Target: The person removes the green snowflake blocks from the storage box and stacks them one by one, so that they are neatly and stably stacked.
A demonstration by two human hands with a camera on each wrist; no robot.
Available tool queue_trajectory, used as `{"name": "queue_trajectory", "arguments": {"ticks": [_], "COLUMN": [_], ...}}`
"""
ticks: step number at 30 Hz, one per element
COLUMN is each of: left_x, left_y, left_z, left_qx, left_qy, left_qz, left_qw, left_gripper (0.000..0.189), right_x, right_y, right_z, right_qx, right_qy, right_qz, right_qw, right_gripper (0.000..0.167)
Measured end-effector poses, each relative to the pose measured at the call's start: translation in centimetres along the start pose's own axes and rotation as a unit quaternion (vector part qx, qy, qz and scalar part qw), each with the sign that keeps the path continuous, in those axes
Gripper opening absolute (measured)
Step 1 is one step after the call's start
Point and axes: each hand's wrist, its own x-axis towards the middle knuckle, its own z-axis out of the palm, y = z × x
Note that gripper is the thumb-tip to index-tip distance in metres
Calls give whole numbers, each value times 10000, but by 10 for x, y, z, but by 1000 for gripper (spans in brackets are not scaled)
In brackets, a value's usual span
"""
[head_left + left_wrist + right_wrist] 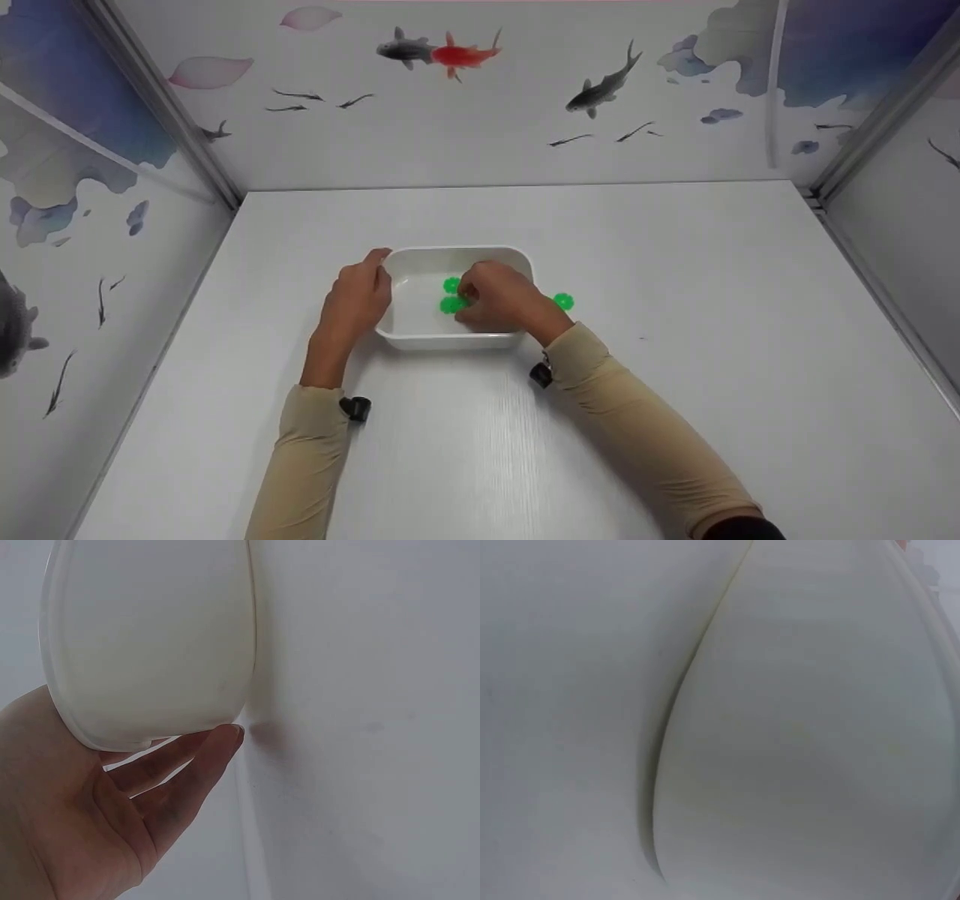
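Note:
A white rectangular tray (420, 341) stands on the table. At its left end my left hand (356, 296) holds the rim and end wall; in the left wrist view that hand's fingers (180, 795) lie along the outside of the tray (150, 637), and its thumb is hidden. My right hand (499, 296) reaches inside, thumb and fingers bent together at a green flower-shaped piece (450, 305), which they seem to pinch. Just beyond is another green piece (451, 285). Only the tray's outer wall (802, 727) shows in the right wrist view.
A further green flower-shaped piece (563, 301) lies on the white table (675, 262), right of the tray and close to my right wrist. Panels printed with fish (465, 55) enclose the table at the back and both sides.

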Motion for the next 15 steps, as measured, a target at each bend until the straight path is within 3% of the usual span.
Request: {"name": "queue_trajectory", "arguments": {"ticks": [7, 15], "left_x": [0, 1], "left_y": [-1, -3], "left_z": [1, 1], "left_qx": [-28, -56], "left_qy": [-1, -65], "left_qz": [-20, -95], "left_qw": [10000, 9999], "left_gripper": [44, 45], "right_x": [2, 1], "right_y": [3, 5], "right_z": [3, 2], "right_qx": [35, 276], "right_qy": [113, 124], "right_qz": [-111, 52], "right_qw": [9999, 9995], "right_gripper": [18, 31]}}
